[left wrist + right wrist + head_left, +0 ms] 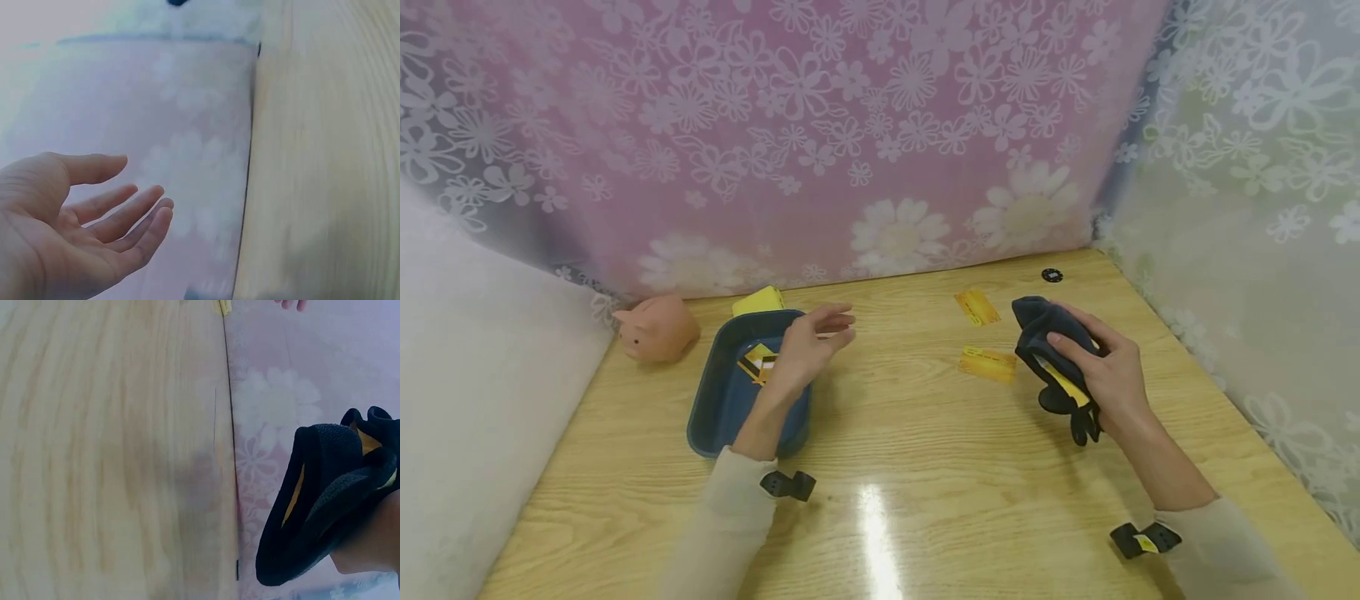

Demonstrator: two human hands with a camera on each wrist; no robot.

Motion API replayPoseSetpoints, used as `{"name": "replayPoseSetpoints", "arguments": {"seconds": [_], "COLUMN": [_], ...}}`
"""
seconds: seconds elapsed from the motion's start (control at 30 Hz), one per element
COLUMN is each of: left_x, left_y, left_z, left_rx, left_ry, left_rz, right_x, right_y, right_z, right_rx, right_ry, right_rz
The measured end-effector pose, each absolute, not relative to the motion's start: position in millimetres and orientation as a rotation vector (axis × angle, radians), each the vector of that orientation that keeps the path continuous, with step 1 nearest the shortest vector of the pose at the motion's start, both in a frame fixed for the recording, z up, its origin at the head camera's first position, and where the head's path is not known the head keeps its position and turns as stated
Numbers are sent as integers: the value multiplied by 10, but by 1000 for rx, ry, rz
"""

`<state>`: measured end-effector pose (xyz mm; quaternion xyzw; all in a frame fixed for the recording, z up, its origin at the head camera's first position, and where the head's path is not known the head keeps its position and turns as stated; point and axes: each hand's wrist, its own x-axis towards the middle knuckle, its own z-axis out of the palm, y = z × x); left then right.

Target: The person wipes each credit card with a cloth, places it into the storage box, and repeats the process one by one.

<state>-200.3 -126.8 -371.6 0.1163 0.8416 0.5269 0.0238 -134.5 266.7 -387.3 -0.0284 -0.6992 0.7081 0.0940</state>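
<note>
My right hand (1112, 375) grips a dark fabric pouch (1051, 333) above the table's right side, thumb on its near face. Something yellow shows in the pouch's opening; the right wrist view has the dark pouch (331, 487) with yellow-orange inside. My left hand (805, 350) hovers over the right rim of a blue tray (711, 400), holding nothing. In the left wrist view the left hand (94, 231) has its fingers apart and slightly bent. Several orange and yellow cards (754, 360) lie in the tray, partly hidden by that hand.
Two orange-yellow cards (977, 307) (988, 364) lie on the wooden table (910, 433) left of the pouch. A black round chip (1052, 275) is at the back right. Behind the tray is a yellow item (758, 302); a pink piggy bank (658, 329) stands at the left.
</note>
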Motion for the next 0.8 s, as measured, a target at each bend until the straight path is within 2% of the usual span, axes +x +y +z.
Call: {"name": "replayPoseSetpoints", "arguments": {"seconds": [0.33,0.8], "left_x": [-2274,-2494], "left_y": [-497,128], "left_z": [-4089,-4534], "left_rx": [564,807], "left_ry": [2415,2354], "left_rz": [1526,1308], "right_x": [-1401,-1369], "right_y": [2741,2770], "right_z": [-3967,-4003], "right_rx": [-83,-38], "right_ry": [-2045,-1982], "right_rz": [2081,2107]}}
